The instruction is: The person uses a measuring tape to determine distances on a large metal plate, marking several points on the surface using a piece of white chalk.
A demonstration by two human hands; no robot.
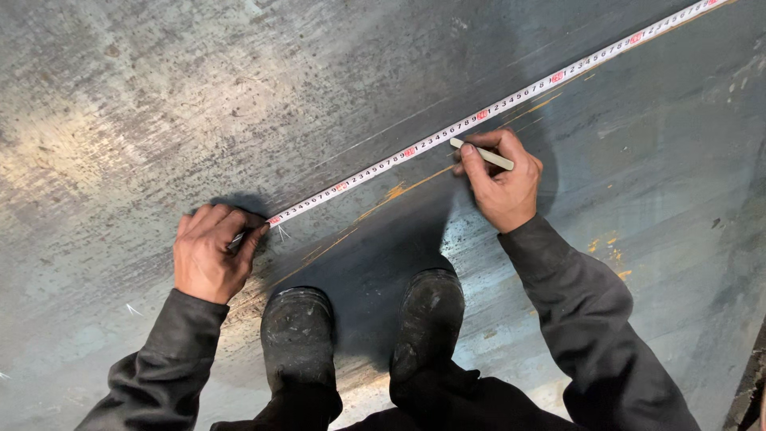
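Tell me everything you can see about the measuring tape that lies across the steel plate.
The measuring tape is a narrow white band with small dark markings and red blocks at intervals. It looks thin and flexible. It lies flat and taut on the dark steel plate, running diagonally from lower left to the upper right corner, where it leaves the picture. The left hand presses its near end to the plate. The right hand holds a pale marking stick whose tip meets the tape's edge.
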